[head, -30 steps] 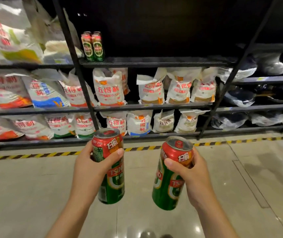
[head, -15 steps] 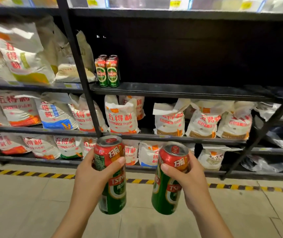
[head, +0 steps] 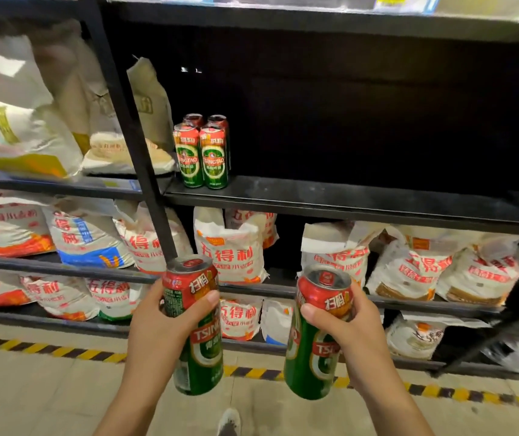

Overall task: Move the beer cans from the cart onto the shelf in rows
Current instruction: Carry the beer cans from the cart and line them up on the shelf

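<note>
Hands two, left hand (head: 160, 332) and right hand (head: 351, 336) each in grip on one beer can, four cans (head: 203, 152) on shelf (head: 346, 199)

The beer can (head: 196, 322) in the left hand (head: 160, 338) has a red top band with white characters, a green body and a red-and-white label band. The can (head: 316, 335) in the right hand (head: 352, 338), at 3 o'clock of the first, carries the same red, green and white scheme, with a silver lid and red tab. The four shelved cans (head: 203, 152) are green with red shoulders and a round red-and-white emblem. The shelf (head: 346, 199) is matte black. The flour bags (head: 229, 250) at 6 o'clock of it are white with red characters and orange bases; one bag (head: 85, 240) has a blue base. The floor (head: 31, 398) is pale beige tile, crossed by a yellow-and-black striped line (head: 63, 352).
</note>
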`<action>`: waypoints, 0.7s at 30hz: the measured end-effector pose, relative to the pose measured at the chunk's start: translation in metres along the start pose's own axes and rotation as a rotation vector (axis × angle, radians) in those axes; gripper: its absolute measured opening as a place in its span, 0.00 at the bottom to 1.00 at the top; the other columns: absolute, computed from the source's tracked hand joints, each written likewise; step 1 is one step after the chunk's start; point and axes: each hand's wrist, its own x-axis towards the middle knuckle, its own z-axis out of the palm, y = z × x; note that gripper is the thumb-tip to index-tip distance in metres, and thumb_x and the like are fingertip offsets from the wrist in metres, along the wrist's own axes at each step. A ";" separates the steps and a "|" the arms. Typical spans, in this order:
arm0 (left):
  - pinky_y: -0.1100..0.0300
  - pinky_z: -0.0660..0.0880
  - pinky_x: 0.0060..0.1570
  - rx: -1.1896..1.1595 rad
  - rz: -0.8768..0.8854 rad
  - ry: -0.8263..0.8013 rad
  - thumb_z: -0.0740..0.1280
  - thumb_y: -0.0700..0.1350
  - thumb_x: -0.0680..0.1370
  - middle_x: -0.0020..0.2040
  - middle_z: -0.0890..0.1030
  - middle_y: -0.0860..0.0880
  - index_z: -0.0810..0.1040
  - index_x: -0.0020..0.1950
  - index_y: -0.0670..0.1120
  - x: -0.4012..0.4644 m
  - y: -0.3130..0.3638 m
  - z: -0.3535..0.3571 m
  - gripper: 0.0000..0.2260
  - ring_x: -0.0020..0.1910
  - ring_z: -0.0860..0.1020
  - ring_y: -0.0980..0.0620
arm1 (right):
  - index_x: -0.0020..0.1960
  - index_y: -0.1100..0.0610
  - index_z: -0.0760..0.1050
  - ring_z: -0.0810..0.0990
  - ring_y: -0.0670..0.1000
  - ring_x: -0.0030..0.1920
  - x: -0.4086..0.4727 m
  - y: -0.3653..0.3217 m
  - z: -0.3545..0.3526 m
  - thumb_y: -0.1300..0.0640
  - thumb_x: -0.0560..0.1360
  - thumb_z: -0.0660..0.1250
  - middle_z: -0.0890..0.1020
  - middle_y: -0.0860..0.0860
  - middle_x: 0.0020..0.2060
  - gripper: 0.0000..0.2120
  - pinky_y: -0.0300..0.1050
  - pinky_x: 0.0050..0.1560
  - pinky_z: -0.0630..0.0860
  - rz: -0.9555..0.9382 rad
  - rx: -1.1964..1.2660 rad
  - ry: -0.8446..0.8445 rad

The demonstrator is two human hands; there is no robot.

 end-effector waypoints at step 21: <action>0.72 0.74 0.38 -0.034 0.180 -0.277 0.75 0.48 0.67 0.48 0.82 0.55 0.77 0.54 0.55 0.271 0.051 0.127 0.17 0.45 0.80 0.63 | 0.60 0.47 0.72 0.82 0.47 0.50 0.267 -0.031 0.040 0.41 0.52 0.75 0.82 0.48 0.50 0.37 0.45 0.48 0.81 -0.156 -0.095 0.144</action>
